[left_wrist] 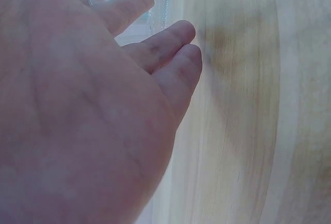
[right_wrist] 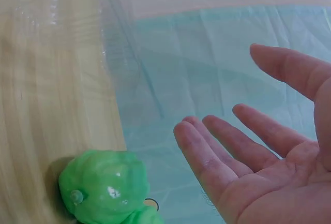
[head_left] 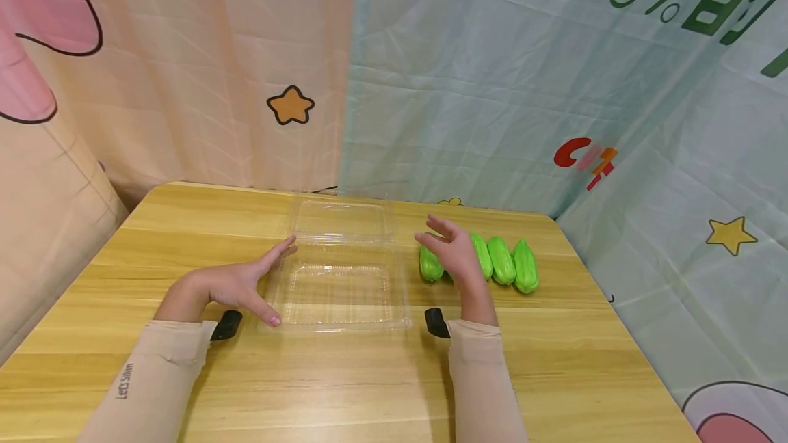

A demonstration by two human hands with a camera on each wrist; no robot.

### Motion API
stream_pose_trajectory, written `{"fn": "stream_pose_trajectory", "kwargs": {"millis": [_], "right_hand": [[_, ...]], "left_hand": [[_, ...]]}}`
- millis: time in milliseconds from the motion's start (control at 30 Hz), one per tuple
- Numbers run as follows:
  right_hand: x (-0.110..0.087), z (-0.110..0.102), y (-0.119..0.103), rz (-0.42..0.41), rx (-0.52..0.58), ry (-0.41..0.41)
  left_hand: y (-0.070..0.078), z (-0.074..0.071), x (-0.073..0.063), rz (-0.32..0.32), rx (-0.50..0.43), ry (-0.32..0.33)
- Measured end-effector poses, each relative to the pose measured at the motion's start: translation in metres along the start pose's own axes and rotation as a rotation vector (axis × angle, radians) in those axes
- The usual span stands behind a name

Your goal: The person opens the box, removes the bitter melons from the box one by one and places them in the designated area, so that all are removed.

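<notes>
A transparent plastic clamshell box lies on the table with its lid folded back toward the curtain. My left hand is at the box's left side, thumb and fingers spread; whether it touches the rim I cannot tell. In the left wrist view, the fingers extend beside the clear wall. To the right of the box, my right hand hovers over a row of glossy green ridged gourds, partly hiding some of them. Nothing is in its palm in the right wrist view, where one gourd shows below left.
The wooden table stretches in front of the box. Printed curtains hang along its back edge and right side. A black wrist device sits at the left cuff, and another at the right.
</notes>
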State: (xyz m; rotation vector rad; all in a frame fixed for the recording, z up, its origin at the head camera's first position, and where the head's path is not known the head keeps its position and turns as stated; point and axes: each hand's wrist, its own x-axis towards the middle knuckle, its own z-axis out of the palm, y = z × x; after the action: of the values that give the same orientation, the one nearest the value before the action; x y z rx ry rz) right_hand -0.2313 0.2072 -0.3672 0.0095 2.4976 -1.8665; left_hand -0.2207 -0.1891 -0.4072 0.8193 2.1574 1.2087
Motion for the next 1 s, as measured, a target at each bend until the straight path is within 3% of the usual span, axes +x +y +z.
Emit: {"fn": "stream_pose_trajectory", "kwargs": {"millis": [400, 1000], "right_hand": [[0.001, 0.008, -0.003, -0.02, 0.117, -0.027], [-0.001, 0.01, -0.003, -0.025, -0.017, -0.062]], "left_hand": [[-0.001, 0.001, -0.001, 0.001, -0.001, -0.001], [0.003, 0.001, -0.001, -0.019, 0.013, 0.006]]}}
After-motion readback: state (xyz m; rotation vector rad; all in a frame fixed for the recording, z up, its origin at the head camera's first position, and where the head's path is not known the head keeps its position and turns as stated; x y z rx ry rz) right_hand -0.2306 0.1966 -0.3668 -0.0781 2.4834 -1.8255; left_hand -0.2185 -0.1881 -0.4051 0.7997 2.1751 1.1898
